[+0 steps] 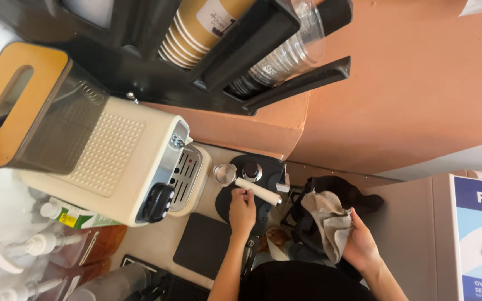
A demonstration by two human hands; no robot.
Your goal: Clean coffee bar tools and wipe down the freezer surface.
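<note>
A portafilter with a metal basket [225, 173] and a cream handle [259, 192] lies on a black round stand [263, 165] beside the cream espresso machine [119, 161]. My left hand [242, 210] reaches up to it, fingertips closed on the handle close to the basket. My right hand [359, 246] is lower right and grips a crumpled grey cloth [330, 222], held in front of a black bag [344, 189].
A black rack overhead holds brown paper cups [193, 33] and clear plastic cups [285, 56]. A dark water tank with a wooden lid [20, 103] tops the machine. Pump bottles [40, 245] and a carton [76, 216] stand left; a black mat [202, 245] lies below; a printed box [470, 234] stands right.
</note>
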